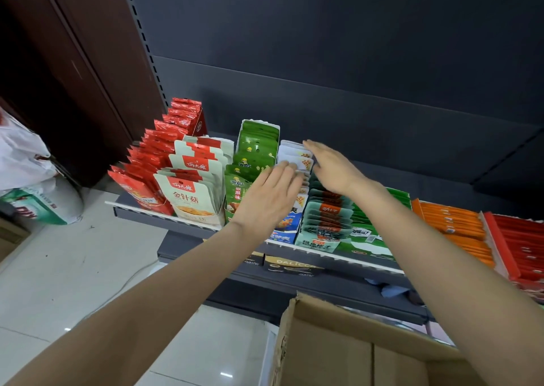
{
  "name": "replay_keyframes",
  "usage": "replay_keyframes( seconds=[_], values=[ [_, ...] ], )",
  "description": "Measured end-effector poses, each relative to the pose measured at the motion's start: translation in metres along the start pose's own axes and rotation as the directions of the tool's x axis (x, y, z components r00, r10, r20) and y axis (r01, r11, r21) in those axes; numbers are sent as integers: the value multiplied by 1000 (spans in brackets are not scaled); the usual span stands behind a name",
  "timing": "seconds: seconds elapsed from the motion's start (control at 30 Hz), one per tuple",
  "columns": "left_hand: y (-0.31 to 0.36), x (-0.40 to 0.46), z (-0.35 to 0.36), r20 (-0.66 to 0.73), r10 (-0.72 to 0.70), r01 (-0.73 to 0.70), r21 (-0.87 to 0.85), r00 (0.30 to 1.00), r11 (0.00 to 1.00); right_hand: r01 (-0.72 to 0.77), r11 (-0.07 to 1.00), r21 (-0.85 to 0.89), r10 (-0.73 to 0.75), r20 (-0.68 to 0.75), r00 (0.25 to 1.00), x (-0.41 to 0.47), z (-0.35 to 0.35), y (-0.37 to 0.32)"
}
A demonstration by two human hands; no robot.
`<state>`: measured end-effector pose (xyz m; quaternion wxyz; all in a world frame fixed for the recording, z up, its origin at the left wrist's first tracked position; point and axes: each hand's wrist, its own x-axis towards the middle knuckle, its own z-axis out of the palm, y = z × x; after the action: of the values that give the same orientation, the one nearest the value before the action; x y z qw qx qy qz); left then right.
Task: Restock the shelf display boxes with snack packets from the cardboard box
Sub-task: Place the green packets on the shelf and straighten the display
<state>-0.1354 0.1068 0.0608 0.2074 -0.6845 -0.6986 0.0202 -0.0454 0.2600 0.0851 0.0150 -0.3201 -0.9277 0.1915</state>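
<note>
Most of the display boxes along the shelf (338, 254) are seen packed with upright packets: the red packets (153, 156) at the far left, the cream mushroom packets (191, 191), the green packets (256, 147), the teal-and-orange packets (326, 217), and the orange (453, 223) and red boxes (518, 244) at the right. The white-and-blue display box (290, 223) in the middle is being attended to: the left hand (270, 194) is laid flat against the row of white packets (294, 156) from the left, and the right hand (332, 167) is held over them from the right, near or touching their tops. The fingers of both hands are straight and close together; nothing is pinched or carried by either. The step is judged to be the squaring up of packets already placed in this box. The cardboard box (323, 341) is seen at the lower edge, below the arms, with its flaps open; its inside is not shown, so how many packets are left in it cannot be told. The restock is judged well advanced, though whether further boxes remain to be filled is not shown.
</note>
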Motion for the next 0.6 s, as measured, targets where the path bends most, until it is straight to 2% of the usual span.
replay_keyframes(
  seconds=[0.03,0.1,0.17,0.33,0.43,0.53,0.6],
  values=[
    [-1,4,0,55,-34,31,37,998,999,-3,1000,-1,3,20,1000,-2,2,1],
    [-4,12,0,265,-59,43,69,962,997,-6,1000,1,6,55,998,-3,3,0],
    [-3,16,0,359,-70,47,73,931,996,6,1000,-2,-6,106,994,-2,3,-2],
    [-3,16,-2,377,-59,70,-16,924,997,-1,990,-143,31,210,977,-1,-7,2],
    [-9,18,-10,439,-8,59,-102,898,993,-8,992,-127,41,262,964,3,-9,2],
    [-20,30,-16,467,-34,209,-328,884,921,16,992,-122,5,168,986,1,-9,4],
    [-27,39,-17,416,-68,226,-343,907,912,32,988,-151,-20,82,996,-3,-9,4]
  ],
)
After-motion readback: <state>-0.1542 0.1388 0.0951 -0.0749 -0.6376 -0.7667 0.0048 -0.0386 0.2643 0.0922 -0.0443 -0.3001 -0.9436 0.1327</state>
